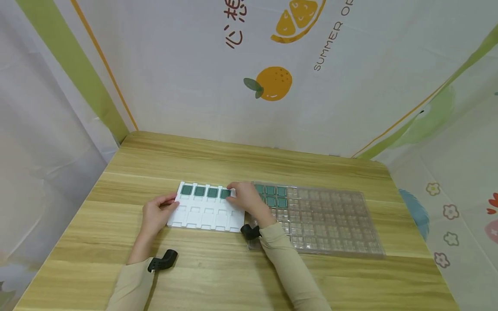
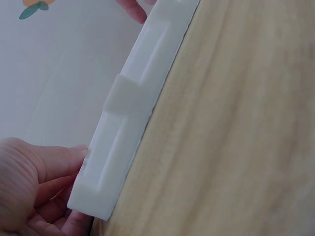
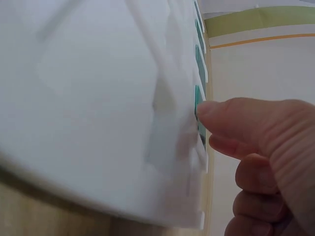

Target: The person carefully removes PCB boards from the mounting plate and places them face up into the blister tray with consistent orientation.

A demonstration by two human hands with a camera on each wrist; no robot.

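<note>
A white plastic tray (image 1: 212, 211) with shaped pockets lies on the table. Several small green circuit boards (image 1: 199, 191) sit along its far row. My left hand (image 1: 157, 211) grips the tray's left end, thumb on top and fingers at the side, as the left wrist view shows on the tray edge (image 2: 133, 98). At the right of that row, my right hand (image 1: 249, 199) pinches the rightmost green circuit board (image 1: 225, 193). In the right wrist view, the thumb touches the edge of this board (image 3: 197, 93), which is still at its pocket; the fingertips beyond are partly hidden.
Right of the white tray lies a clear plastic tray (image 1: 330, 220) with a grid of pockets. Several green circuit boards (image 1: 282, 196) fill its far left pockets, partly behind my right hand. The wooden table (image 1: 202, 272) meets a printed curtain (image 1: 186, 86) at the back.
</note>
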